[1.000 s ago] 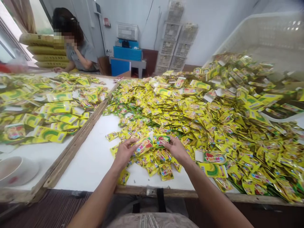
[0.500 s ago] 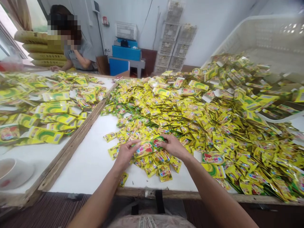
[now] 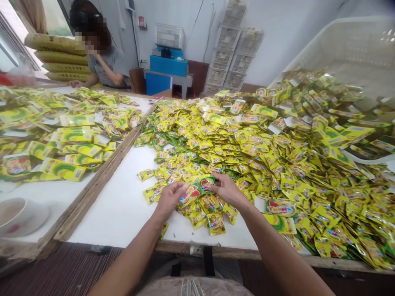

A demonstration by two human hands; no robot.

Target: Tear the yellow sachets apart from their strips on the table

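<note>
While one cup point(image 3: 19, 225) stands far left, the left hand point(image 3: 170, 200), narrowly closed, grips one box point(image 3: 190, 195); at its right end, one packet point(image 3: 206, 183) is pinched by the right hand point(image 3: 226, 189), above uncountable loose packets point(image 3: 240, 152); one basket point(image 3: 358, 47) sits far right.

Under soft, bright light, we see a glowing window point(image 3: 57, 18) upper left, glinting packets point(image 3: 216, 224) and a blurred cup point(image 3: 14, 220).

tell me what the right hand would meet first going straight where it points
Probably the carton in the left hand, just past the packet the right hand holds, though depth is unclear.
</note>
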